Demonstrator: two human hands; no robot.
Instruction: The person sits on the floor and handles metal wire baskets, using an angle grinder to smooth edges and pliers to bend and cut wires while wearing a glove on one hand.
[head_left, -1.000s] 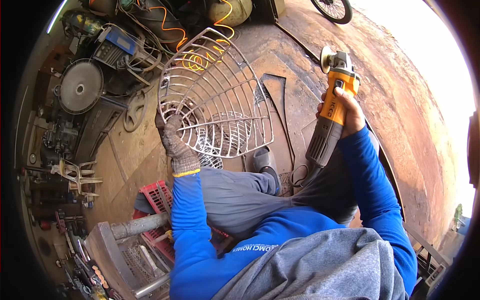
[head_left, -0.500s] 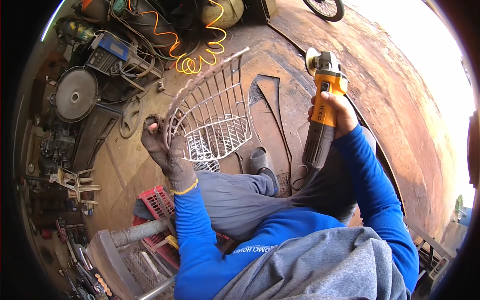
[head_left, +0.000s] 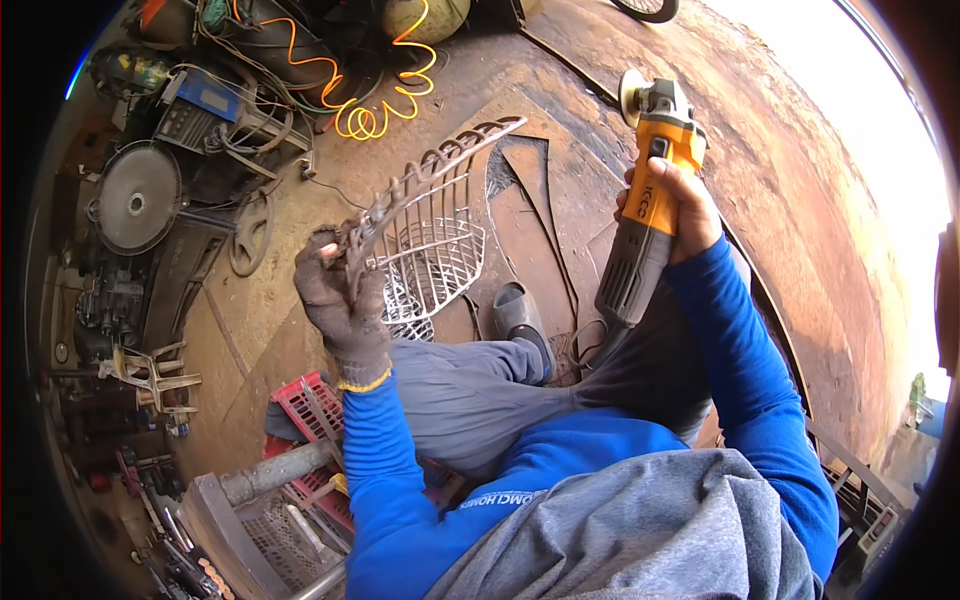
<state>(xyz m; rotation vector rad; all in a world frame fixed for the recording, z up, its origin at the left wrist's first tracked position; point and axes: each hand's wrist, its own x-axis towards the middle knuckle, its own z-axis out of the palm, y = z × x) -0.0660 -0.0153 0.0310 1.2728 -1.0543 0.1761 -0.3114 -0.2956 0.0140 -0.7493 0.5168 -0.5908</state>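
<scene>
My left hand [head_left: 342,305], in a worn dark work glove with a bare fingertip showing, grips one end of a curved metal grille [head_left: 432,172] of thin bars. The grille is tilted, its thick upper edge running up and away to the right. An orange and grey angle grinder [head_left: 652,205] is in my right hand [head_left: 688,205], which is bare and wrapped round its body, the thumb lying near the switch. The grinder's round disc [head_left: 630,97] points up and away, apart from the grille. Behind the grille, shinier wire metalwork [head_left: 405,325] lies low by my leg, partly hidden.
A red plastic crate [head_left: 305,405] and a wooden frame [head_left: 225,540] stand close at my left. Farther left are a round fan [head_left: 140,198], a blue-topped machine [head_left: 205,100] and hand tools. A coiled orange hose [head_left: 365,120] hangs ahead. Flat metal plates [head_left: 530,230] cover the floor.
The grille has turned in my left hand, so its thick edge now faces more toward me and its far end sits lower and farther right. My right hand still holds the grinder, slightly higher.
</scene>
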